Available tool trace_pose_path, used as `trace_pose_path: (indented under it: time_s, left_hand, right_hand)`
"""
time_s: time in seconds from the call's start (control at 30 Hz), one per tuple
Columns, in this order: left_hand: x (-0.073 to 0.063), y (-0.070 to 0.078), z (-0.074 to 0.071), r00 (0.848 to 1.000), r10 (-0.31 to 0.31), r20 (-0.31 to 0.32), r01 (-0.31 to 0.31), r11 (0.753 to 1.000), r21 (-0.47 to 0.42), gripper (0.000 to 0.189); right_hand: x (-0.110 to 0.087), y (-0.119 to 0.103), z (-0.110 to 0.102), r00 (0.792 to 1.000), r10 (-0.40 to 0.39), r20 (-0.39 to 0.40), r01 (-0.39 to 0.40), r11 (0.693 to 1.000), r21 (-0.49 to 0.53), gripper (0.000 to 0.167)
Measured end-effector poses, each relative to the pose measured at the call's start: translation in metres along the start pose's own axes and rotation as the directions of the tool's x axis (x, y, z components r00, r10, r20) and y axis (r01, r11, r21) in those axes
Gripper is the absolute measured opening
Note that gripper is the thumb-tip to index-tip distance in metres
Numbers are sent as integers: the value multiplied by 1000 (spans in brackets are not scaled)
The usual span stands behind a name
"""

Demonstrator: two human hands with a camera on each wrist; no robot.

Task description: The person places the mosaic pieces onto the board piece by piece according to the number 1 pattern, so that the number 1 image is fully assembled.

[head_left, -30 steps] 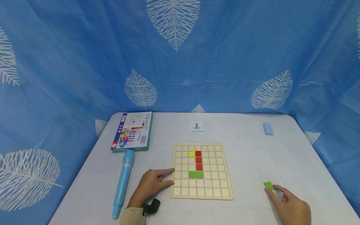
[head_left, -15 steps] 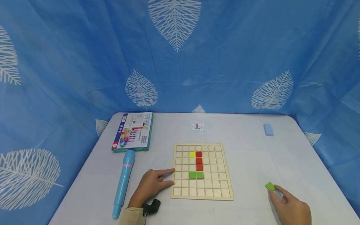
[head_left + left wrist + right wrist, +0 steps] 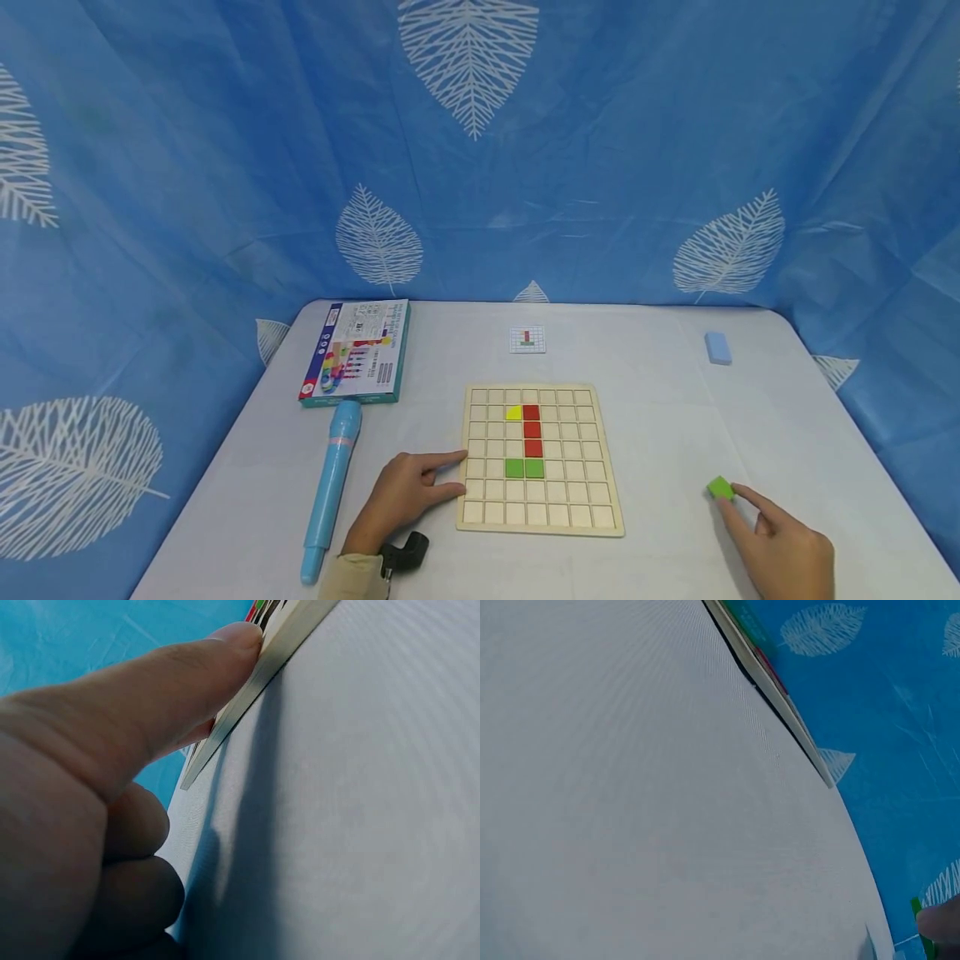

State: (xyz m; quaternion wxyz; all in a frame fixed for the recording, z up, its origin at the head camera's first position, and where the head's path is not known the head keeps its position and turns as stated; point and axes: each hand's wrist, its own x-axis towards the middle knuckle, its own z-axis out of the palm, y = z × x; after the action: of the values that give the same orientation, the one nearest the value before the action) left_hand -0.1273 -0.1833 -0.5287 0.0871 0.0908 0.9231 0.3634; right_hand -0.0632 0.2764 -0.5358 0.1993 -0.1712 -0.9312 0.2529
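At the left edge of a wooden grid board (image 3: 480,521), my left hand (image 3: 401,492) touches the rim with thumb and index finger, which lie apart along it. Its other fingers are curled under, as the left wrist view shows. On the board sit a yellow quarter-round tile (image 3: 513,412), a column of red tiles (image 3: 532,430) and two green tiles (image 3: 514,468) side by side. Well to the right, my right hand (image 3: 787,546) pinches another green square tile (image 3: 721,487) between thumb and index finger. Only a fingertip and the tile's green edge (image 3: 928,945) show in the right wrist view.
Behind the board lies a small printed pattern card (image 3: 528,339). A pale blue block (image 3: 717,348) is at the back right. A colourful box (image 3: 356,352) and a light blue stick-like toy (image 3: 330,492) lie on the left. Blue leaf-print cloth (image 3: 585,167) surrounds the white table (image 3: 667,417).
The green tile has turned between my right fingers, and that hand has shifted only slightly. My left hand stays at the board's edge; the tiles on the board are unchanged.
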Motion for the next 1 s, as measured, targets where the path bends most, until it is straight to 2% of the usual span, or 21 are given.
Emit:
trace_pose_path:
  time_s: [0.13,0.23,0.33,0.57,0.8,1.0]
  left_hand:
    - [0,0,0,1000,4,0,-4,1000,1,50]
    - [0,0,-1,1000,9,1,-9,1000,-4,50]
    - [-1,0,-1,1000,12,3,-12,1000,-12,49]
    - [-3,1,-1,1000,11,3,-11,1000,-29,49]
    - [-3,0,-1,999,31,-7,-31,999,-23,48]
    - [-3,2,-2,1000,28,-4,-28,999,-17,48]
  right_hand:
    - [7,-5,0,991,-131,-29,132,991,30,35]
    - [12,-9,1,970,-240,-40,242,969,55,34]
    - [17,-14,2,951,-306,-40,308,948,76,34]
    - [25,-33,6,918,-396,-35,397,910,120,35]
    - [31,-48,12,866,-499,-31,496,851,170,33]
    - [33,-57,17,840,-542,-4,534,826,183,32]
